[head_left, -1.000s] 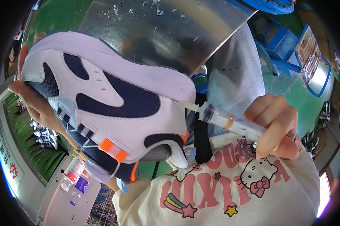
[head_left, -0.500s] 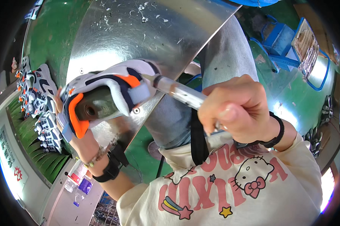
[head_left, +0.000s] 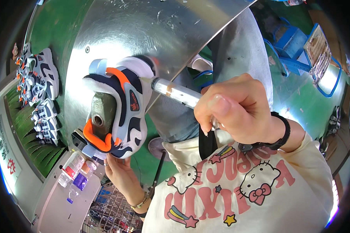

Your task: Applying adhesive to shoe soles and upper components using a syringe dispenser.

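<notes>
A white, navy and grey sneaker (head_left: 129,130) with orange trim is tilted over the metal table, its side panel turned upward. A dull green shoe last (head_left: 105,106) fills its opening. My left hand (head_left: 122,174) grips the sneaker at its lower end, next to the orange tongue; part of the fingers is hidden beneath it. In my right hand (head_left: 239,110) is a clear plastic syringe (head_left: 178,93), held in closed fingers. Its tip points left and meets or nearly meets the sneaker's edge near the sole; contact cannot be made out.
The shiny metal table (head_left: 175,31) has scuffs and bits of residue. Several similar sneakers (head_left: 43,77) stand in a pile at the left. Bottles and small packages (head_left: 80,174) sit on a pale surface at lower left. A blue metal chair (head_left: 299,50) stands at the far right.
The sneaker has been turned, so its side panel now shows, and my left hand has moved down around its lower end. The syringe has shifted slightly left with my right hand.
</notes>
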{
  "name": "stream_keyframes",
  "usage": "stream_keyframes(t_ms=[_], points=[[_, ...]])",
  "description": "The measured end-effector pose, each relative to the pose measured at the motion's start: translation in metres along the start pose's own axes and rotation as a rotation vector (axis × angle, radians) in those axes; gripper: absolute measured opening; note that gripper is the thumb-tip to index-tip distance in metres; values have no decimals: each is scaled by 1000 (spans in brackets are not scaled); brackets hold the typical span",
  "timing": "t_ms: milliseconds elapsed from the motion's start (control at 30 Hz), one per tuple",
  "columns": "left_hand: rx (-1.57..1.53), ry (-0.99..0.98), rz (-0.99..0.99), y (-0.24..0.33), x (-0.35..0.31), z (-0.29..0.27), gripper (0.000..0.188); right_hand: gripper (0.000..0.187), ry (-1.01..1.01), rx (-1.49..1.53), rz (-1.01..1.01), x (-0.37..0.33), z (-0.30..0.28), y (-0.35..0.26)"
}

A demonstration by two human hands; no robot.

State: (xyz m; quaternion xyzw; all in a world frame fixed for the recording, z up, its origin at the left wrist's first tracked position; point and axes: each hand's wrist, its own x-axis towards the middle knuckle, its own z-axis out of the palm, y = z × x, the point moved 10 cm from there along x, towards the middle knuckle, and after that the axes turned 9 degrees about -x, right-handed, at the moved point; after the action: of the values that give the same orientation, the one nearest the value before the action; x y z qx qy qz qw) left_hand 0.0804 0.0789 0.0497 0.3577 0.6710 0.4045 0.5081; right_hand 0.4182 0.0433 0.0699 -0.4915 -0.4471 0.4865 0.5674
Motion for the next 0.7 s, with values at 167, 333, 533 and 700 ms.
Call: stream_keyframes(t_ms=[167, 333, 533, 700], points=[[-58, -55, -133, -14, -21, 3, 27, 46, -15, -4, 60, -3, 7, 5], [-81, -294, -222, -26, -44, 31, 39, 48, 7, -11, 68, -5, 5, 0], [-242, -486, -382, -46, -54, 73, 77, 48, -1, -61, 116, -7, -1, 0], [-179, -497, -370, -45, -56, 83, 89, 47, 34, -50, 74, -11, -2, -10]])
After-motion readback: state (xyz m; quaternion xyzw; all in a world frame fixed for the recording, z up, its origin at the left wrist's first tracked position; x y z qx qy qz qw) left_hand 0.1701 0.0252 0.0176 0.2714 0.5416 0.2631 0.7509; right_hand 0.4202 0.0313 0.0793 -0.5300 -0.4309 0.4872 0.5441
